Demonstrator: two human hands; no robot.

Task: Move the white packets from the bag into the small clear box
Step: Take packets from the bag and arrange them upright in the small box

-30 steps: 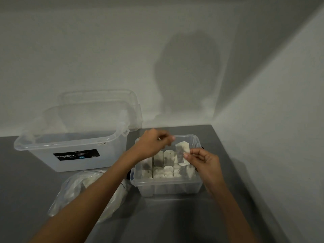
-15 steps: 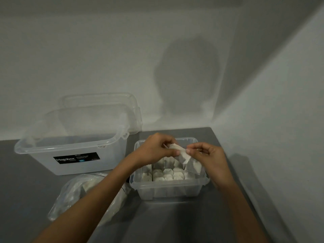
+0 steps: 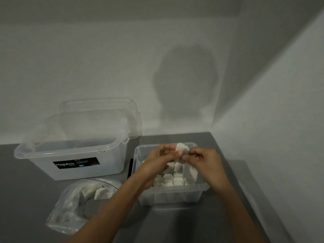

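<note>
Both your hands are raised over the small clear box [image 3: 172, 197], which sits on the grey tabletop [image 3: 192, 225] close to the corner where the two walls meet. Your left hand [image 3: 160, 161] and right hand [image 3: 204, 159] come together above the far half of the box. The fingers [image 3: 177, 152] of each hand are curled in and pinch one white packet [image 3: 182, 148] between them, and its top edge sticks up past your fingertips. A second packet [image 3: 190, 171] shows just below your right hand, at the right side of the box. You cannot tell from here whether that hand holds it too or whether it stands in the box. Inside the box, the stored packets [image 3: 168, 180] stand upright in rows, side by side, across the near part of the floor.

The bag [image 3: 68, 209] is clear plastic and lies on the tabletop to the left of the box, partly under your left forearm, with its mouth turned toward the box. More loose packets [image 3: 102, 192] lie inside it. Behind the bag stands a bigger clear tub [image 3: 78, 155], open on top, with a dark label reading "Megabox". Its lid [image 3: 105, 109] leans against the wall behind it.
</note>
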